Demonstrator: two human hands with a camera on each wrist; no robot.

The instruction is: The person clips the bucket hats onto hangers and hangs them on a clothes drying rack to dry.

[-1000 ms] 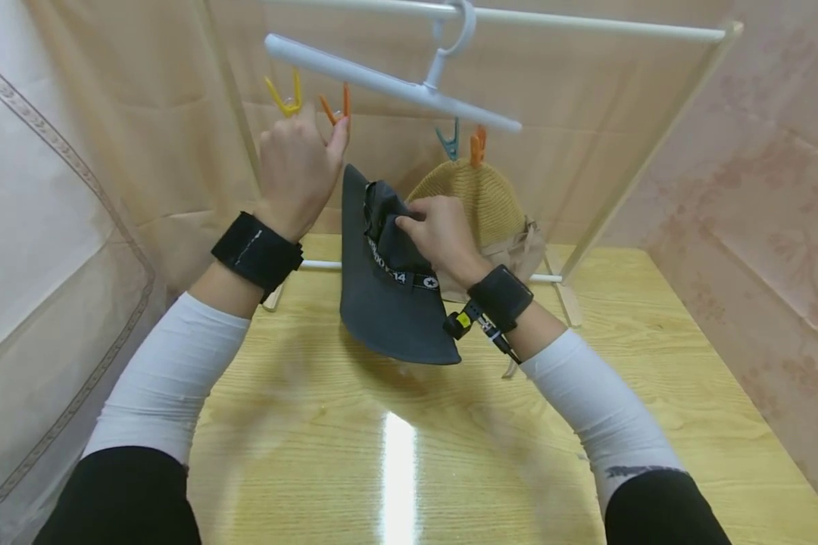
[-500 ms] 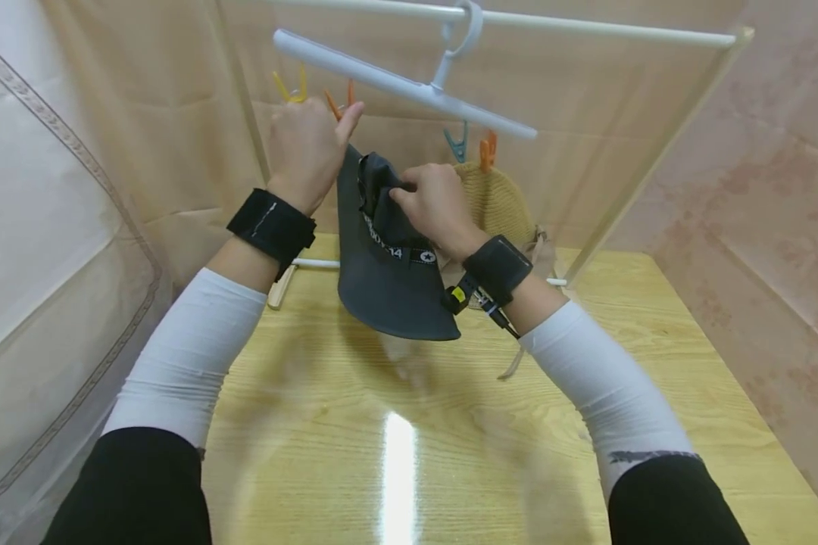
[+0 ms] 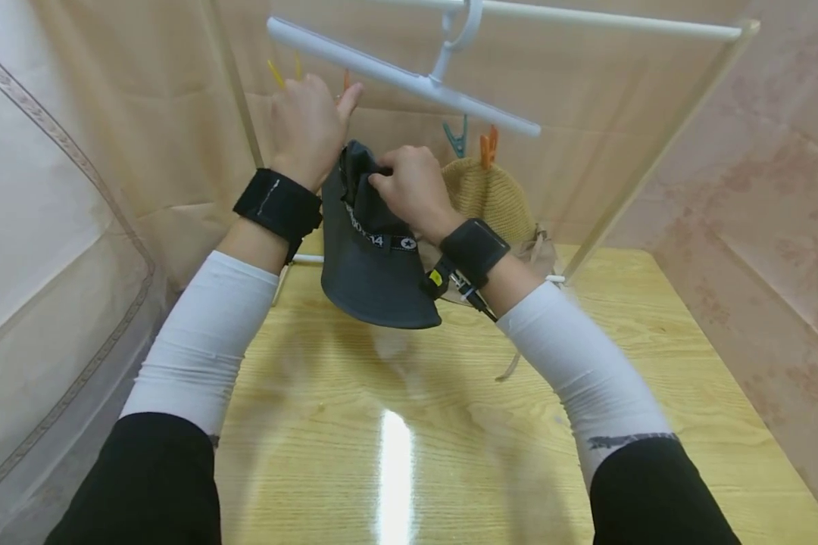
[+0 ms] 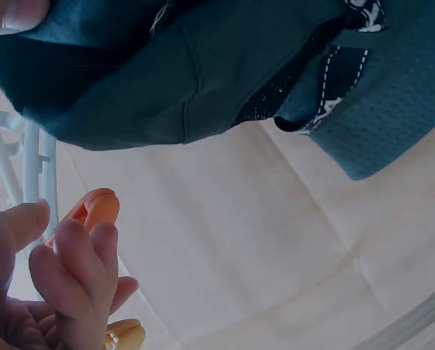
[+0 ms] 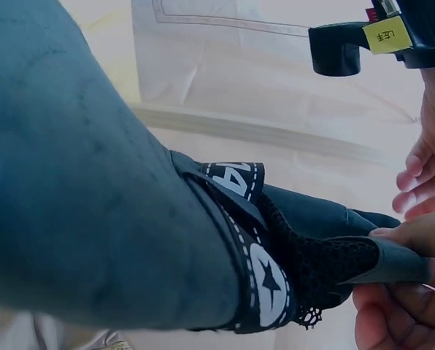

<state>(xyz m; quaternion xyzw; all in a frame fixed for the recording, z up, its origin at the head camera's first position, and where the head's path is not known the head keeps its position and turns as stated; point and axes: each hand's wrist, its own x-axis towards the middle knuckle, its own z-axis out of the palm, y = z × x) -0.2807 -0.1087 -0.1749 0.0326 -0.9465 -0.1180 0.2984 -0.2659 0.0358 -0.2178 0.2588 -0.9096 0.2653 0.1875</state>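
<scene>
My right hand pinches the crown of a dark grey cap between thumb and fingers. The cap has a wide brim and a black band with white lettering and a star. It hangs over the table, brim down. Just below the left half of a white hanger is my left hand, its thumb apart from its loosely bent fingers. Right at those fingertips is an orange clothespin, partly hidden by them. A yellow clothespin shows behind the same hand.
A straw hat with ribbons hangs from a teal clothespin and a second orange clothespin under the hanger's right half. The hanger tilts on a white rod. Below is a wooden table, with curtains around it.
Both hands have moved up, and the cap has risen with the right hand, shifting slightly left toward the left hand. The left hand now covers more of the yellow and orange clothespins.
</scene>
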